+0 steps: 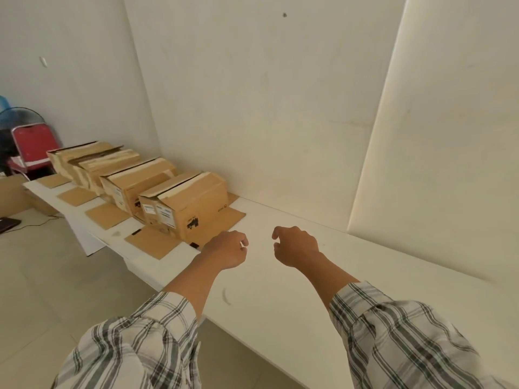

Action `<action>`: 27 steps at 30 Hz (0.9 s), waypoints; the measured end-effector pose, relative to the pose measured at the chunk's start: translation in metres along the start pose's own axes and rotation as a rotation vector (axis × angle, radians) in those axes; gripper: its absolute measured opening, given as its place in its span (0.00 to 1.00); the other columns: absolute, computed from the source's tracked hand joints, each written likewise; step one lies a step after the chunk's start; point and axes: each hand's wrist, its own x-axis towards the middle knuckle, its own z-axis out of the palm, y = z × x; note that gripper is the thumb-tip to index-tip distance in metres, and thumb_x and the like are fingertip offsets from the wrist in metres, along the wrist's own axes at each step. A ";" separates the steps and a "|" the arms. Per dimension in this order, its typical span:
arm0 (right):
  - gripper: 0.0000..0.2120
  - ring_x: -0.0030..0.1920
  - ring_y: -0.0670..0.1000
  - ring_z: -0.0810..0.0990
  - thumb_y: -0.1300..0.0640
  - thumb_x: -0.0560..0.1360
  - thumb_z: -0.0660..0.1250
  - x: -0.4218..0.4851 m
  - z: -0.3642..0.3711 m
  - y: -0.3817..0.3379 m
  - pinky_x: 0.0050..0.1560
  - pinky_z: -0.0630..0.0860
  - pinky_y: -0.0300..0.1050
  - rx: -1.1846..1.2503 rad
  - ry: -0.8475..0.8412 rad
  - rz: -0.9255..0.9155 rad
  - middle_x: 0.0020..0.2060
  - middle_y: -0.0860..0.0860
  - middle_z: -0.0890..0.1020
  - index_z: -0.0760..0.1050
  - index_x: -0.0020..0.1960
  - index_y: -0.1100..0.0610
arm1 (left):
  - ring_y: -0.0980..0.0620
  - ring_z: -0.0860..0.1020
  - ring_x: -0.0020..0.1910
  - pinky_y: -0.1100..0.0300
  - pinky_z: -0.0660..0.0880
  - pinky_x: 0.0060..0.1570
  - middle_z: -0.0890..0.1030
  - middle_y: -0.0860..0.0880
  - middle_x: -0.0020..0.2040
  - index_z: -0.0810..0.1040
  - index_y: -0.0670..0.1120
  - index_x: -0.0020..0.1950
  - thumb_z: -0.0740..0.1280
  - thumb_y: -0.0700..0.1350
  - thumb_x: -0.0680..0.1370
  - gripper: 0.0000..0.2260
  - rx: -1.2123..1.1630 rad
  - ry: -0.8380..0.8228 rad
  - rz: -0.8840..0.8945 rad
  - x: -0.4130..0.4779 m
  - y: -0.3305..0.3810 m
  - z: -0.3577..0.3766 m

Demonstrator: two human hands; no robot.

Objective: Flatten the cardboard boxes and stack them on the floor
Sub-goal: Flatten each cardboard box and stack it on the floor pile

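Note:
Several brown cardboard boxes stand in a row on a long white table [280, 276], along the wall. The nearest box [193, 203] has its bottom flaps spread flat on the tabletop and white labels on its end. A second box [140, 181] and a third box [106, 161] follow behind it. My left hand [227, 249] hovers just right of the nearest box's front flap, fingers loosely curled, holding nothing. My right hand [296, 245] hangs over the bare tabletop a little further right, fingers also loosely curled and empty.
A red folding chair [31, 147] and a fan [16, 116] stand at the table's far left end. A brown carton [14, 195] sits on the floor beside them. Tiled floor [56, 290] runs along the table's left side. A white wall backs the table.

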 end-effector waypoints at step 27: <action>0.17 0.53 0.55 0.80 0.54 0.80 0.57 0.365 0.093 -0.304 0.47 0.75 0.46 0.082 0.036 0.235 0.58 0.51 0.78 0.69 0.69 0.48 | 0.49 0.77 0.56 0.52 0.78 0.56 0.79 0.51 0.60 0.76 0.51 0.65 0.60 0.46 0.82 0.13 0.058 -0.107 0.160 0.303 -0.364 -0.180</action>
